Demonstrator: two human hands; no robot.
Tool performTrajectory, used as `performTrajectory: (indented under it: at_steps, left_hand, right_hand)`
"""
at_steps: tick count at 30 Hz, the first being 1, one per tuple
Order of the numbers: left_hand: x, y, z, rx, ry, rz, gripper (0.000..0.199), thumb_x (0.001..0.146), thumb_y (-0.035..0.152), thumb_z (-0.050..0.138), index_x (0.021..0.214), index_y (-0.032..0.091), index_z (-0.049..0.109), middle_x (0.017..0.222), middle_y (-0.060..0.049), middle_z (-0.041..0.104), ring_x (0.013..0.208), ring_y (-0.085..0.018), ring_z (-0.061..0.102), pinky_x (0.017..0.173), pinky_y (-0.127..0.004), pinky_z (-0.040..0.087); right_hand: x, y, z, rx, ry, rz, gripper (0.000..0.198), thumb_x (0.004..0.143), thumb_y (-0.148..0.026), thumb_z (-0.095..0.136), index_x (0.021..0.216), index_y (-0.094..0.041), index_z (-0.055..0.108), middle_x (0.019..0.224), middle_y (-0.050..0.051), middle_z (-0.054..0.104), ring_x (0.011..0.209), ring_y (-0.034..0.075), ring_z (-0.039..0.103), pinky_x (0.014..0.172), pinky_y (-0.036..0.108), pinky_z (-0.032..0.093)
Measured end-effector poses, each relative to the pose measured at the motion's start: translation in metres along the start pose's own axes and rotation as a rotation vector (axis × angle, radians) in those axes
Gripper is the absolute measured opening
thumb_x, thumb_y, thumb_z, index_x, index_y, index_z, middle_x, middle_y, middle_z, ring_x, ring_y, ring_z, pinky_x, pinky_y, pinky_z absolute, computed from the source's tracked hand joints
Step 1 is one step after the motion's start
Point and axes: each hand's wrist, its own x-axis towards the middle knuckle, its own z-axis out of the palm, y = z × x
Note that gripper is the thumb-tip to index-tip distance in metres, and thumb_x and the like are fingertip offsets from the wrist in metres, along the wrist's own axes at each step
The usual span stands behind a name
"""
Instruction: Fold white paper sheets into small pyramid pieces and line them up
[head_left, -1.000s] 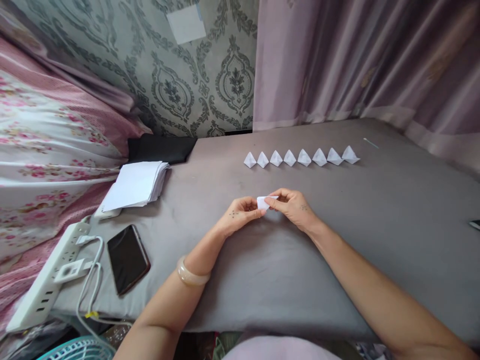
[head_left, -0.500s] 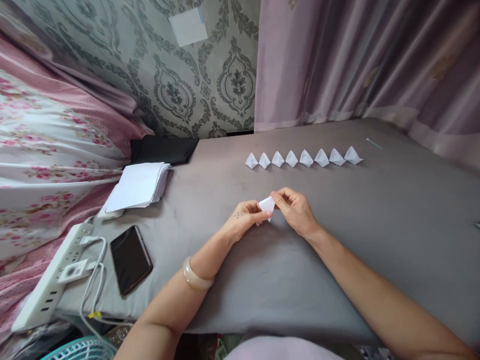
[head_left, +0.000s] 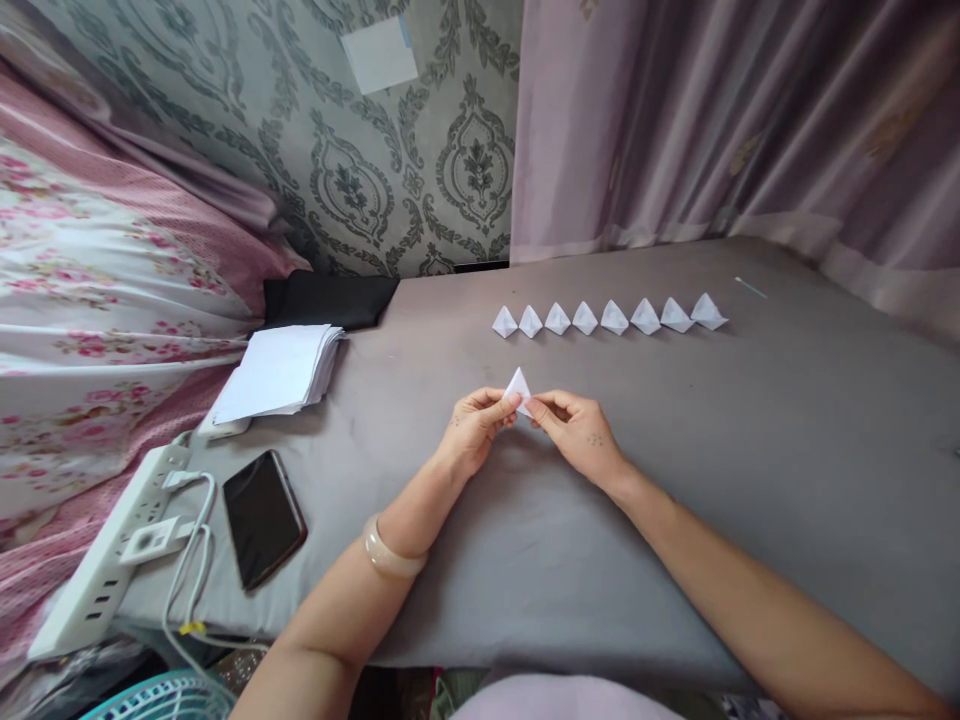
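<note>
A small piece of folded white paper (head_left: 518,384) is pinched between both hands above the grey cloth, its pointed tip upward. My left hand (head_left: 475,424) grips its left side, thumb across the front. From the right, my right hand (head_left: 576,430) pinches the lower right edge between thumb and curled fingers. The fingers behind the paper are partly hidden. Beyond the hands, several folded white paper boats (head_left: 585,317) stand side by side in a row.
At the left lie a stack of white paper (head_left: 274,370), a black folded item (head_left: 330,300) and a smartphone (head_left: 264,520). A white power strip (head_left: 112,550) with plugged-in cables runs along the left edge. A cotton swab (head_left: 750,287) lies at the far right.
The folded paper has been turned so that its point faces up instead of down. Both hands have shifted slightly left, and my right hand has moved from its top corner to its lower right edge.
</note>
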Motion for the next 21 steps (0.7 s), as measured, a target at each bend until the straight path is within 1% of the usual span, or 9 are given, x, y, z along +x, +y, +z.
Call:
performTrajectory:
  at_steps: [3,7,9,11,12,14,17,19,21]
  left_hand:
    - [0.000,-0.001,0.001,0.010,0.012,-0.019,0.031,0.056,0.034,0.087,0.069,0.013,0.068,0.063,0.002,0.060,0.057,-0.005,0.048,0.058,-0.021,0.038]
    - [0.000,-0.001,-0.001,0.083,-0.020,-0.013,0.028,0.060,0.034,0.084,0.078,0.015,0.072,0.071,0.000,0.064,0.059,-0.005,0.048,0.057,-0.021,0.037]
    - [0.001,0.000,-0.004,0.145,-0.046,0.010,0.028,0.063,0.033,0.083,0.082,0.016,0.074,0.073,-0.001,0.065,0.061,-0.007,0.051,0.059,-0.022,0.039]
    - [0.002,0.000,-0.007,0.221,-0.039,0.050,0.027,0.063,0.032,0.082,0.084,0.016,0.075,0.074,-0.001,0.067,0.063,-0.008,0.053,0.060,-0.023,0.040]
    - [0.002,0.000,-0.008,0.252,-0.022,0.071,0.026,0.064,0.032,0.081,0.083,0.016,0.075,0.074,-0.002,0.068,0.064,-0.009,0.053,0.060,-0.023,0.040]
    - [0.003,-0.001,-0.010,0.278,0.023,0.100,0.025,0.064,0.032,0.081,0.082,0.016,0.075,0.072,-0.001,0.067,0.064,-0.009,0.053,0.060,-0.022,0.040]
    - [0.005,-0.003,-0.011,0.256,0.082,0.101,0.026,0.064,0.033,0.081,0.083,0.016,0.076,0.068,-0.001,0.065,0.062,-0.009,0.053,0.058,-0.022,0.040]
    - [0.006,-0.004,-0.011,0.243,0.114,0.087,0.028,0.062,0.033,0.082,0.082,0.016,0.076,0.067,-0.001,0.065,0.061,-0.009,0.053,0.058,-0.022,0.041]
    - [0.006,-0.004,-0.010,0.232,0.133,0.079,0.029,0.060,0.034,0.082,0.082,0.016,0.076,0.068,-0.001,0.066,0.061,-0.009,0.053,0.058,-0.022,0.041]
  right_hand:
    - [0.000,0.001,-0.002,-0.128,0.057,-0.059,0.029,0.084,-0.047,0.059,0.078,-0.019,0.067,0.072,0.002,0.068,0.067,0.016,0.061,0.066,0.029,0.047]
    - [0.001,0.002,-0.007,-0.419,0.126,-0.197,0.024,0.090,-0.040,0.053,0.078,-0.022,0.065,0.078,0.004,0.068,0.073,0.018,0.061,0.069,0.030,0.045]
    - [0.002,0.005,-0.010,-0.510,0.136,-0.247,0.024,0.091,-0.038,0.051,0.079,-0.023,0.065,0.079,0.004,0.067,0.074,0.019,0.061,0.069,0.030,0.044]
    - [0.002,0.007,-0.012,-0.557,0.127,-0.278,0.024,0.093,-0.038,0.050,0.081,-0.024,0.066,0.079,0.004,0.066,0.074,0.019,0.061,0.068,0.031,0.045]
    - [0.002,0.007,-0.012,-0.564,0.118,-0.293,0.024,0.093,-0.038,0.049,0.084,-0.024,0.067,0.081,0.004,0.066,0.076,0.019,0.062,0.069,0.031,0.046]
    - [0.000,0.007,-0.012,-0.560,0.121,-0.334,0.025,0.094,-0.038,0.048,0.100,-0.024,0.068,0.092,0.006,0.067,0.084,0.020,0.063,0.074,0.032,0.048]
    - [-0.003,0.003,-0.010,-0.580,0.174,-0.412,0.035,0.095,-0.036,0.047,0.124,-0.022,0.061,0.111,0.011,0.064,0.102,0.023,0.062,0.082,0.034,0.051]
    - [-0.005,0.001,-0.008,-0.631,0.205,-0.461,0.037,0.096,-0.034,0.045,0.128,-0.022,0.059,0.112,0.012,0.062,0.105,0.024,0.060,0.086,0.037,0.051]
    - [-0.006,0.000,-0.005,-0.682,0.200,-0.502,0.037,0.096,-0.031,0.045,0.129,-0.022,0.060,0.109,0.013,0.061,0.104,0.025,0.058,0.087,0.039,0.050]
